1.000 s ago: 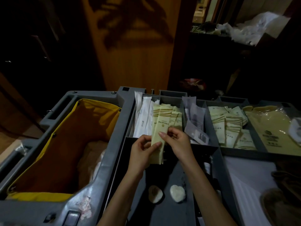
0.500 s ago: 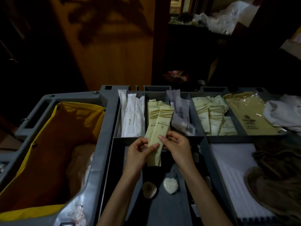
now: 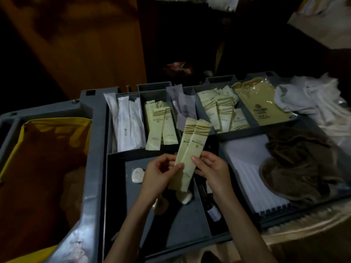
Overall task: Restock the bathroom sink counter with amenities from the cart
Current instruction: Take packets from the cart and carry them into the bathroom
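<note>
Two long cream paper amenity sachets with gold stripes [image 3: 190,152] are pinched by left hand [image 3: 161,174] and right hand [image 3: 210,170] above the grey plastic cart [image 3: 95,168], so picking seems underway; carrying them sinkward likely follows.

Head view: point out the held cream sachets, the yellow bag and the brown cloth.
held cream sachets [image 3: 193,147], head view, printed middle
yellow bag [image 3: 62,123], head view, far rim
brown cloth [image 3: 296,168], head view, crumpled middle

Two cream sachets [image 3: 191,149] between both hands' fingers [image 3: 177,166] above cart [image 3: 95,149]
</note>
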`<state>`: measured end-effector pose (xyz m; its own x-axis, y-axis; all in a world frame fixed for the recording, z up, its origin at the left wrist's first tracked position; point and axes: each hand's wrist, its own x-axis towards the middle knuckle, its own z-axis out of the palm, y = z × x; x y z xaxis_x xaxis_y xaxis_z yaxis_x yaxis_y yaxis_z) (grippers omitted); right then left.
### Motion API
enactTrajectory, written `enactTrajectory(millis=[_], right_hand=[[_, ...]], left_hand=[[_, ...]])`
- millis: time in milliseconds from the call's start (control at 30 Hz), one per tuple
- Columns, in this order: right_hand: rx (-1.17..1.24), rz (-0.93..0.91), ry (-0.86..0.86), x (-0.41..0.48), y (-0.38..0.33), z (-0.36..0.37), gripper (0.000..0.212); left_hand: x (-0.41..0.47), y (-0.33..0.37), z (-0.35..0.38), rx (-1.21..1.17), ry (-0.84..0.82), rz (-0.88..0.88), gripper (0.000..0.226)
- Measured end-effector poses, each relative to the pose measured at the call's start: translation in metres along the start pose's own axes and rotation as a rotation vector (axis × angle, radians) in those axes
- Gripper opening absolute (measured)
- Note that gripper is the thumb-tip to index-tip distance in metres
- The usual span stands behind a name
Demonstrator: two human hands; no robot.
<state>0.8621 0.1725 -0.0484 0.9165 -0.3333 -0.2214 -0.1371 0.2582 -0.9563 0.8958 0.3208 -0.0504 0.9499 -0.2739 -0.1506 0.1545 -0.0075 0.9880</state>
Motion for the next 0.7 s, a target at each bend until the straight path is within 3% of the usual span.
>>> enactTrajectory(millis=[300,700], right_hand=[[0.024,-0.064,0.139,-0.037,-0.025,-0.064,0.017],[-0.013,-0.116,0.617,-0.175,-0.055,-0.239,0.023]], left_hand=[[-0.025,0.026,0.067,0.037,-0.099,0.04,0.01],[-0.102,0.031,0.254,0.032,-0.643,-0.067,0.017]])
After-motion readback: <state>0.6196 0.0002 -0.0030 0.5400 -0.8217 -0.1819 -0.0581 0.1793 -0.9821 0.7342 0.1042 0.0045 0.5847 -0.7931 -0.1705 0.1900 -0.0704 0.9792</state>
